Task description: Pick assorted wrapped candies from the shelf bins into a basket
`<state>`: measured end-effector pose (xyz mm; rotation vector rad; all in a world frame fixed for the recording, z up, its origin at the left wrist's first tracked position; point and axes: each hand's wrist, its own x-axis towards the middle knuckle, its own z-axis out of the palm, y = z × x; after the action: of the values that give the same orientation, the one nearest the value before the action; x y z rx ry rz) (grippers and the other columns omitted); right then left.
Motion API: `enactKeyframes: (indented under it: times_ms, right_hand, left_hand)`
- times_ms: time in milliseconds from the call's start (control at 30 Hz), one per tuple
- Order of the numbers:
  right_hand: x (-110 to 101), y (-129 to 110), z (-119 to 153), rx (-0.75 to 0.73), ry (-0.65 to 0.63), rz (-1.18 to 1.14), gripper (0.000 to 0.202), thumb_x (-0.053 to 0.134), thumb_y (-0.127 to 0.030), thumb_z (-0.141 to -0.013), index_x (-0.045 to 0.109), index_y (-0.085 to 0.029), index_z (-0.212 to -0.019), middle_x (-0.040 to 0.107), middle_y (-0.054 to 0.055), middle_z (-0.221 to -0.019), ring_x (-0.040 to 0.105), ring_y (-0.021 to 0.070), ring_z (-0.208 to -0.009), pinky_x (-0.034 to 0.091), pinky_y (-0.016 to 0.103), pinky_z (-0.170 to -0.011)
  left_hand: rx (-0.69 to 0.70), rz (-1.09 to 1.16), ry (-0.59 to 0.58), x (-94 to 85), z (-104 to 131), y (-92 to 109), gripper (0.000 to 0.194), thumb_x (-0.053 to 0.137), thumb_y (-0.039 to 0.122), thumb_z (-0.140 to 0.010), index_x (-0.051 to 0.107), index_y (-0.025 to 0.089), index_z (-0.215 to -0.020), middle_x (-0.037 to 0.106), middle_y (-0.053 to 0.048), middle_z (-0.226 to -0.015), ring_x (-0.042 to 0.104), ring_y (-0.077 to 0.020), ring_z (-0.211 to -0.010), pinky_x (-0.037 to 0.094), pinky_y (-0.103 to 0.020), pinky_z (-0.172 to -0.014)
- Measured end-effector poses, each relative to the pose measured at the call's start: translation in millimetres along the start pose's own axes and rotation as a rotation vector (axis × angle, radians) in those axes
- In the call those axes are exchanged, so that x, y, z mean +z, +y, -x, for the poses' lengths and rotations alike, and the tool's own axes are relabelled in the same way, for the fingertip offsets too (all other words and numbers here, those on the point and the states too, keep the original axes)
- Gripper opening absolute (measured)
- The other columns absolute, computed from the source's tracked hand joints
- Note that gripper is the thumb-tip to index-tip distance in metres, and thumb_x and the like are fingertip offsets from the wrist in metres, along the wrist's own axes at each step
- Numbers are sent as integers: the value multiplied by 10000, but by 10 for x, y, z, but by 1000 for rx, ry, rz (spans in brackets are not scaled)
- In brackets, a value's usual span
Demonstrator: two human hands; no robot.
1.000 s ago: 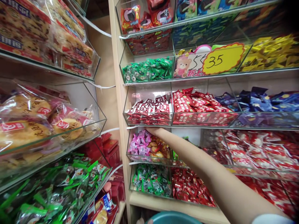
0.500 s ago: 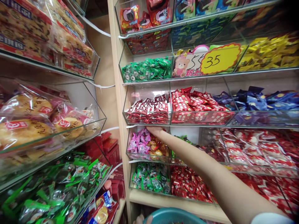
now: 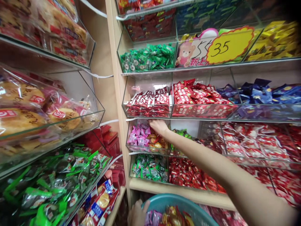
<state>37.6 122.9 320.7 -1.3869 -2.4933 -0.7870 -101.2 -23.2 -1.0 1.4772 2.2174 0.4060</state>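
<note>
Found above basket [image 3: 172,197]: pink candies [image 3: 140,139], below-left of right hand [image 3: 160,126], the nearer; gold candies [image 3: 155,146], beneath it. Could not tell right fingers' grip. Found at basket's rim: left hand [image 3: 137,214], gripping.

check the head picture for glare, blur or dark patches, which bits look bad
In the head view, glare streaks the round golden pastries in clear plastic wrappers; the red-and-cream bagged cookies at upper left look soft, while the yellow scalloped price sign reads clearly; the top right corner goes black; the bare right hand's fingertips are hard to make out.
</note>
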Motion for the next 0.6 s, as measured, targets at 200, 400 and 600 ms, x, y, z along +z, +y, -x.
enactKeyframes:
  times_ms: [200, 400, 600]
  right_hand:
    - [-113, -32, 680, 63, 216, 104, 302, 214, -150, -932, 486, -134, -1062, 561, 160, -1034, 587, 202, -858, 406, 232, -578]
    - [105, -236, 1784, 80, 98, -336, 306, 300, -363, -941, 515, -189, -1072, 581, 67, -946, 574, 136, -717, 344, 213, -546]
    - [1055, -357, 2826, 173, -482, -741, 134, 555, -296, -775, 608, -181, -818, 619, 25, -769, 553, 148, -727, 347, 226, -610]
  left_hand:
    - [2, -61, -19, -112, 123, 127, 523, 348, 583, -811, 602, 228, -1100, 658, -119, -1104, 606, -244, -1025, 442, -314, -811]
    - [-3, -94, -46, -135, 148, 183, 576, 324, 635, -794, 599, 233, -1101, 660, -133, -1092, 611, -258, -1013, 447, -323, -790]
    - [40, -115, -43, -113, 144, 177, 575, 284, 642, -795, 612, 241, -1043, 669, -147, -1055, 614, -308, -993, 447, -370, -769]
